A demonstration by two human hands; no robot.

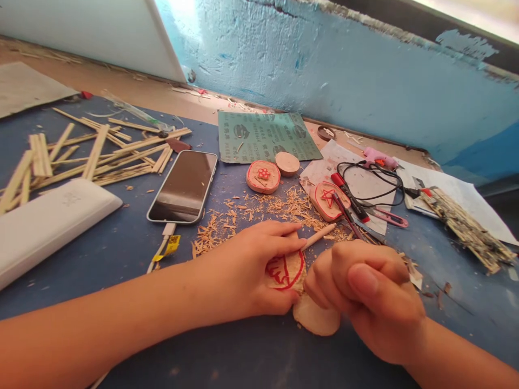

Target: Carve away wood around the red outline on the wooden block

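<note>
My left hand (253, 265) grips a round wood slice (292, 274) at its edges, thumb on the near side and fingers on the far side. Red lines and a red rim are drawn on that slice. Close against its right edge, my right hand (368, 297) is closed in a fist; whatever it holds is hidden by the fingers. A plain wood slice (317, 320) lies partly under both hands. Just beyond my left fingertips is a thin pale wooden stick (320, 236). Wood shavings (227, 219) are scattered over the blue tabletop (227, 351).
A phone (184, 186) on a cable and a white case (60, 224) lie left, before wooden sticks (97, 154). Beyond are green sandpaper (267, 138), a flower-marked slice (263, 176) and a plain disc (287, 163). At right are a star-marked slice (324, 200), markers (352, 200) and a pink glue gun (379, 158).
</note>
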